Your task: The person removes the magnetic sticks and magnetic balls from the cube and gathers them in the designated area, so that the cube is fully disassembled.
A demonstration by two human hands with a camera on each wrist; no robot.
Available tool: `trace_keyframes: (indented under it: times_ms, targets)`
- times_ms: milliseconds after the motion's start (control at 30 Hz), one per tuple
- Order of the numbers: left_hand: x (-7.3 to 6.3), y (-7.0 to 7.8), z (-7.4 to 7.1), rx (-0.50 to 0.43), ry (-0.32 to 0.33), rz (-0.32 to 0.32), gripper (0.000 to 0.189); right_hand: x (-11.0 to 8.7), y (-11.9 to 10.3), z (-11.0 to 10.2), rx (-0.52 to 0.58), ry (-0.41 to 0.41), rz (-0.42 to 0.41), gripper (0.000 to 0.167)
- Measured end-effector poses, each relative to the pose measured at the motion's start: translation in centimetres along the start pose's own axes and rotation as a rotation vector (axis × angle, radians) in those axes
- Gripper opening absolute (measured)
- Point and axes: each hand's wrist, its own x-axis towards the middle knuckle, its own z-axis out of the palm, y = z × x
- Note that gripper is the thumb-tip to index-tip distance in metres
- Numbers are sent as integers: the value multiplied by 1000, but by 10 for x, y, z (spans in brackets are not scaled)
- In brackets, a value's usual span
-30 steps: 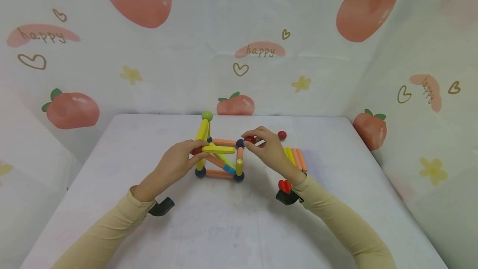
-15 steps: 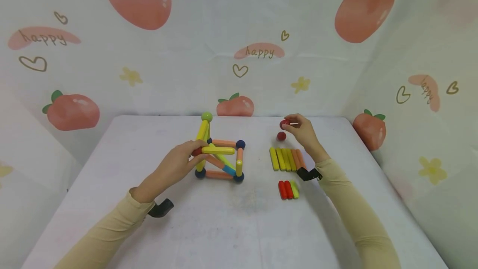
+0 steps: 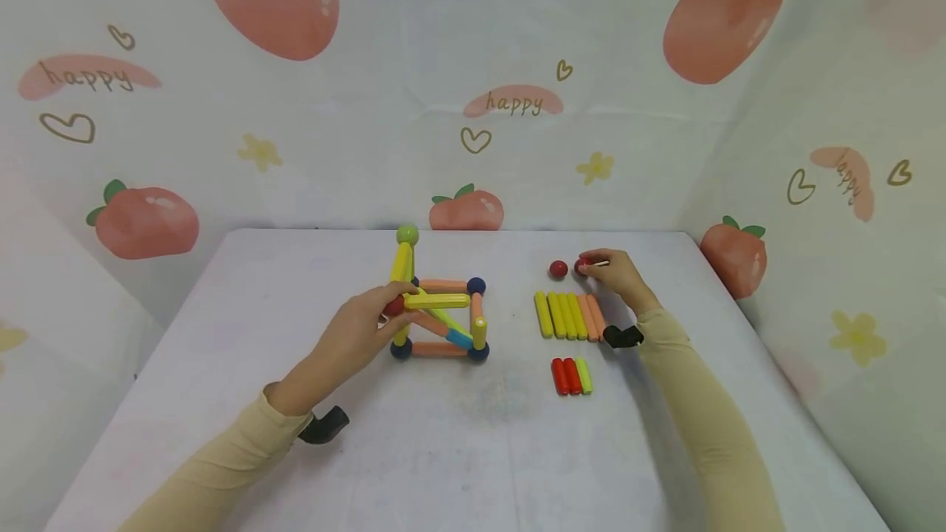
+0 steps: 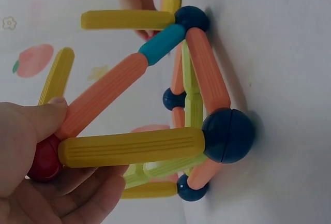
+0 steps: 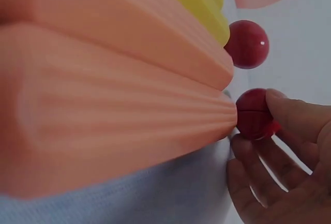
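Observation:
A frame of coloured rods and dark blue balls [image 4: 228, 135] stands left of centre on the table, with a green ball [image 3: 407, 235] at its top back. My left hand [image 3: 358, 331] pinches a red ball [image 4: 45, 159] at a raised front corner, where yellow and orange rods meet. One yellow rod [image 3: 439, 300] juts out from that ball to the right. Over at the back right, my right hand [image 3: 617, 276] pinches a loose red ball [image 5: 254, 114] between thumb and fingers. A second red ball [image 3: 558, 269] lies just left of it.
In front of the right hand lies a row of yellow rods [image 3: 562, 316] and orange rods [image 3: 591, 318]. Nearer still are two red rods [image 3: 565, 376] and a short lime rod [image 3: 584, 376]. A printed cloth wall [image 3: 355, 162] rises behind the table.
My right hand has carried its red ball from beside the frame to the back right, then lowered it right of the other red ball. The left hand and frame have shifted slightly.

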Motion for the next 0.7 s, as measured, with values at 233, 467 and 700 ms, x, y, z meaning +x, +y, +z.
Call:
trace_keyframes:
  times_ms: [233, 467, 700]
  targets:
    - [-4, 4, 4, -8, 53, 10, 47, 5, 3, 4, -30, 8, -43, 43]
    - [-2, 4, 3, -7, 50, 42, 40, 6, 2, 4, -46, 3, -48, 46]
    - [-2, 1, 2, 2, 30, 47, 39, -4, -5, -3, -27, 31, -90, 52]
